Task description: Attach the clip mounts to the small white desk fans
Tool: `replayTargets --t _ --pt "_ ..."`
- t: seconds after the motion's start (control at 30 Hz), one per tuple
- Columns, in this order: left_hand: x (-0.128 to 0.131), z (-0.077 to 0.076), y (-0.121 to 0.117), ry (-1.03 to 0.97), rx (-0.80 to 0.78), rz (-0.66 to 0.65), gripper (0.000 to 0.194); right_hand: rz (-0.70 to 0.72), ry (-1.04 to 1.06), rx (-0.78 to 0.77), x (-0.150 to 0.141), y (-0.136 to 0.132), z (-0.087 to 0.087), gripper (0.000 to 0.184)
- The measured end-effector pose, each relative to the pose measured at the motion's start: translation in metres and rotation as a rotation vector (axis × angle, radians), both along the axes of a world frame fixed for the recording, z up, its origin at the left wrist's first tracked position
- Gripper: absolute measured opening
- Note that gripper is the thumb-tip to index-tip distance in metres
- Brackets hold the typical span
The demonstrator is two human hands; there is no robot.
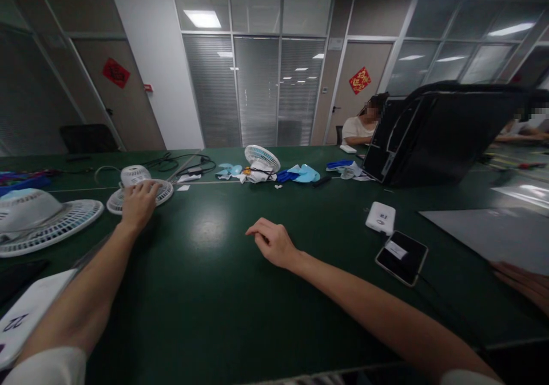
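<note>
My left hand [139, 205] lies over a small white fan [164, 193] that rests face down on the green table. Its fingers curl over the fan's back, beside the rounded motor housing [134, 173]; their tips are partly hidden. My right hand [274, 243] hovers over or rests on the middle of the table, loosely bent, with nothing in it and a gap between finger and thumb. Left of my left hand is a larger white fan [81, 216], also face down. Farther back, another small white fan [262, 156] stands tilted, with light-blue blades.
Blue cloths or bags [302, 173] and black cables [171, 161] lie along the back. A white power bank [381, 218] and a phone [402, 257] sit at right, before a large black case [446, 133]. A white device [34, 316] is near my left forearm. A person [358, 129] sits opposite; another hand [521, 282] shows at right.
</note>
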State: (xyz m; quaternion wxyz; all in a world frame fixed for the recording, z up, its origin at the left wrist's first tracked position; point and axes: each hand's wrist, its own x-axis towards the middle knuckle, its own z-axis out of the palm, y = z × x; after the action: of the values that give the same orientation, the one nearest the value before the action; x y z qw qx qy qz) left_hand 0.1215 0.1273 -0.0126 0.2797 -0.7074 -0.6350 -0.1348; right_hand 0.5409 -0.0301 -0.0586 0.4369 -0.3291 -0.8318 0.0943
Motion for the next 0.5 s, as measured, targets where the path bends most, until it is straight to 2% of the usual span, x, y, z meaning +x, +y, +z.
replayTargets --t 0.1,0.27,0.5 --pt "0.003 -0.004 0.005 -0.016 0.02 0.061 0.042 0.005 -0.005 0.001 0.0 0.0 -0.001 0.027" --pt "0.003 0.0 0.02 -0.067 0.063 0.223 0.056 -0.003 -0.016 0.005 0.0 0.0 -0.001 0.027" --pt "-0.003 0.002 0.025 0.044 -0.052 0.159 0.035 -0.002 -0.043 0.007 0.001 0.0 -0.001 0.027"
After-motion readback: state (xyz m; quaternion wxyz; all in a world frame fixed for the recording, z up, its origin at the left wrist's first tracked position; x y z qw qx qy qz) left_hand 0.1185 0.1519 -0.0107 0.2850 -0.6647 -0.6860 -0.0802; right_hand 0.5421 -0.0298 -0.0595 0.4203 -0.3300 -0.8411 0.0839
